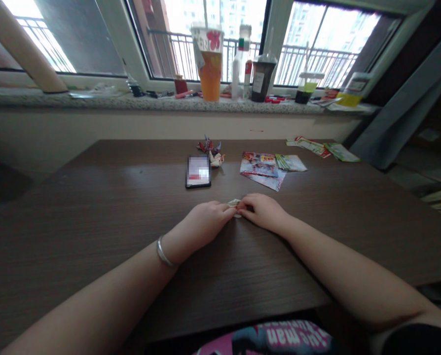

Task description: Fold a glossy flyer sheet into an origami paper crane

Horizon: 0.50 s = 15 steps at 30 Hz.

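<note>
A small piece of folded pale paper (235,202) lies on the brown table between my hands, mostly covered by fingers. From the left, my left hand (211,220) pinches it with closed fingers; a silver bangle circles that wrist. My right hand (260,209) grips the paper's other side, its fingers curled and thumb pressed in. Beyond my hands lies a phone (199,171) with a lit, blurred screen. Close to it are a white folded-paper figure (216,159) and darker red-and-purple folded paper (209,146).
Printed leaflets (259,164) and green-white paper slips (291,162) lie right of the phone; more colourful slips (312,147) sit near the table's far edge. On the windowsill (150,102) stand a tall cup of orange drink (210,71), a dark drink cup (262,79), bottles and pens.
</note>
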{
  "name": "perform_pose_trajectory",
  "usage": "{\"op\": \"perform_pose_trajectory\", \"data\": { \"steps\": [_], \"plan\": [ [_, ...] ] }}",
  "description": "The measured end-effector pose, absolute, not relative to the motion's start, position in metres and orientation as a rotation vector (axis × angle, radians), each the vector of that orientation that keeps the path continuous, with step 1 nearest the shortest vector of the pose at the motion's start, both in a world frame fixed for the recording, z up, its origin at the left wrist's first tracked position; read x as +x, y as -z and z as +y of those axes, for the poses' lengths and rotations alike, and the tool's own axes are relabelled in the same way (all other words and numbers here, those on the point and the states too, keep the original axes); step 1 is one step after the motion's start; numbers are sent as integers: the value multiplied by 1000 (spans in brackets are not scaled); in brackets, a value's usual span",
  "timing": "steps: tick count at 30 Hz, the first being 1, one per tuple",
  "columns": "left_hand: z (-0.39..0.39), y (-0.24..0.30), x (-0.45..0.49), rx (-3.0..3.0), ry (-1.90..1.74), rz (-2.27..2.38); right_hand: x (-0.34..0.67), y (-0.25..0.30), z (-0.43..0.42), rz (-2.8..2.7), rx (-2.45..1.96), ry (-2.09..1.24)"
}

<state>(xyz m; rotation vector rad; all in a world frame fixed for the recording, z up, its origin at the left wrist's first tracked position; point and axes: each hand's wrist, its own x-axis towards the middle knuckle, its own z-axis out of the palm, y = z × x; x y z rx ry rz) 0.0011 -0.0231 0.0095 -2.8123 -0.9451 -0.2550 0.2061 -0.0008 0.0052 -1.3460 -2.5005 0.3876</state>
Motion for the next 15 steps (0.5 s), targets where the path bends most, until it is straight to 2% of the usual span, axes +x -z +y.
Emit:
{"op": "perform_pose_trajectory", "data": {
  "steps": [6,15],
  "plan": [
    [-25,-16,-1,-2874,208,-904,212,-1,4,-2471,-1316,-494],
    [-26,-15,0,-2866,214,-899,214,-1,6,-2502,-1267,-454]
  ]
}}
